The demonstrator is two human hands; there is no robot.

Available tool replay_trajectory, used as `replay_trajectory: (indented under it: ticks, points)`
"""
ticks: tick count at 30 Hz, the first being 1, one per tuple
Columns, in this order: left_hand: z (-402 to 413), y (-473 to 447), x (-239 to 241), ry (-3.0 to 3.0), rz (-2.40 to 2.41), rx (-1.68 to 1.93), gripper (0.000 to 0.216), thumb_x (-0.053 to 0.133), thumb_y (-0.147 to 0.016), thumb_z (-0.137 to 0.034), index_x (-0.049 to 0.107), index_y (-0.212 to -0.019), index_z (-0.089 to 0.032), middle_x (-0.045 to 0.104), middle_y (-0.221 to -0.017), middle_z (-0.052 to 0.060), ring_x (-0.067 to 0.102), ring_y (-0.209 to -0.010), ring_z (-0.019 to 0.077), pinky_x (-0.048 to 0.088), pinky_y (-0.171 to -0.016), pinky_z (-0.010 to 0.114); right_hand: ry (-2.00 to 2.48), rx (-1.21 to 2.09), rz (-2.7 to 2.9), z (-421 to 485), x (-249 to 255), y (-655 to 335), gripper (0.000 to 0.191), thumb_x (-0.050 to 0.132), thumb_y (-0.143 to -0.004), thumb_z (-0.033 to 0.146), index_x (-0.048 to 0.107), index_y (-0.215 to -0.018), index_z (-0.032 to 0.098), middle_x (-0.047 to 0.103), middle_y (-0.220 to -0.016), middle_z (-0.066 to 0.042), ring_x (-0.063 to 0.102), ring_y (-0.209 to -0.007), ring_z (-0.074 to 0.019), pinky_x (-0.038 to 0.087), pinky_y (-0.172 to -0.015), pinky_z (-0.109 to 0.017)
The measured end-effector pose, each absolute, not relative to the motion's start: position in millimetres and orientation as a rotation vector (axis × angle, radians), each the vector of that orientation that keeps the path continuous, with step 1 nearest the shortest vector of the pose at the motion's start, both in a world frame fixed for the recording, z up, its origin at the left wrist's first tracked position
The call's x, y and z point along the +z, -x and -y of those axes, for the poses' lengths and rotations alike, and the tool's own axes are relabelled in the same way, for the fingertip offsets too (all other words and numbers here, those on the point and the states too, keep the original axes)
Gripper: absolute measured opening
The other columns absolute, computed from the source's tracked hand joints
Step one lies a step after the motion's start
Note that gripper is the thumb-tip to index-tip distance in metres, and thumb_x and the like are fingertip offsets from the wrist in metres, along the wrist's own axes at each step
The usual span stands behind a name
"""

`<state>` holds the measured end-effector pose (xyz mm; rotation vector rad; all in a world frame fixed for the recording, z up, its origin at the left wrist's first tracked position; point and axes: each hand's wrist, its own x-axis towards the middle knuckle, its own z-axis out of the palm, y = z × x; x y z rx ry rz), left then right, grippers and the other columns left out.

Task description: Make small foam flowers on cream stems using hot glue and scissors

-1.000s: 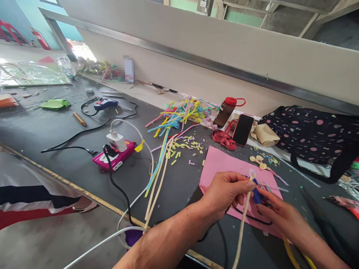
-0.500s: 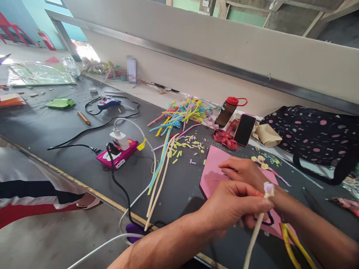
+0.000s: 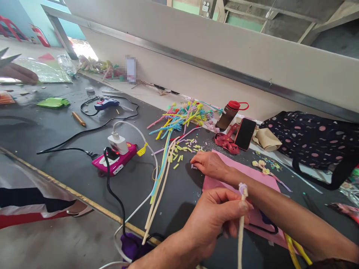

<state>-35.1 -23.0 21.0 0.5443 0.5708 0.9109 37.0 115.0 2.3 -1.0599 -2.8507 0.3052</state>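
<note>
My left hand [image 3: 221,215] is closed in a pinch around a thin cream stem [image 3: 240,243], just below its top. That top carries a small cream and lilac flower head [image 3: 242,189], which stands upright above my thumb. Across the pink sheet [image 3: 249,170] stretches my right arm. My right hand [image 3: 211,165] has its fingers drawn together and pointing down at small lilac cut pieces [image 3: 193,166] on the dark table. Whatever sits between those fingertips is hidden. Several pale yellow cut pieces [image 3: 179,158] lie scattered just beyond.
Long cream stems [image 3: 161,190] lie left of my hands, by a magenta power strip [image 3: 119,164] with cables. Behind are a colourful pile of stems [image 3: 182,117], a bottle [image 3: 228,114], a phone [image 3: 245,133] and a dark bag [image 3: 305,142]. Yellow-handled pliers [image 3: 293,250] lie near right. Another person's hand [image 3: 21,73] holds scissors.
My right hand has moved left off the pink sheet to the small lilac pieces. My left hand has shifted left with the stem. Another person's hand has come into view at far left.
</note>
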Motion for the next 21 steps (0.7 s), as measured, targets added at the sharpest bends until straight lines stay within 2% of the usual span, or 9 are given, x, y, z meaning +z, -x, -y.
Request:
replay_trajectory:
  ticks: [11, 16, 21]
  points:
    - [9, 34, 14, -0.609, -0.676, 0.994, 0.019, 0.068, -0.070, -0.031, 0.064, -0.069, -0.013, 0.059, -0.053, -0.001, 0.040, -0.035, 0.0028, 0.021, -0.035, 0.016, 1.030, 0.162, 2.903, -110, 3, -38, 0.024, 0.052, -0.086, 0.028, 0.061, -0.107, 0.021, 0.061, -0.097, -0.005, 0.059, -0.083, -0.0165, 0.042, -0.068, -0.025]
    - [4, 27, 22, -0.681, -0.699, 1.032, 0.019, 0.065, -0.071, -0.031, 0.062, -0.064, -0.013, 0.052, -0.045, -0.003, 0.039, -0.034, 0.0040, 0.024, -0.036, 0.017, 0.955, 0.165, 2.937, -108, -1, -41, 0.021, 0.054, -0.084, 0.024, 0.064, -0.103, 0.023, 0.060, -0.092, -0.004, 0.058, -0.076, -0.0144, 0.040, -0.061, -0.023]
    - [-5, 12, 37, -0.753, -0.638, 0.988, 0.024, 0.070, -0.064, -0.036, 0.061, -0.059, -0.014, 0.053, -0.045, -0.002, 0.039, -0.033, 0.0052, 0.025, -0.035, 0.019, 0.930, 0.199, 2.895, -116, -7, -51, 0.019, 0.052, -0.084, 0.018, 0.064, -0.099, 0.018, 0.061, -0.094, -0.005, 0.058, -0.079, -0.0144, 0.041, -0.065, -0.024]
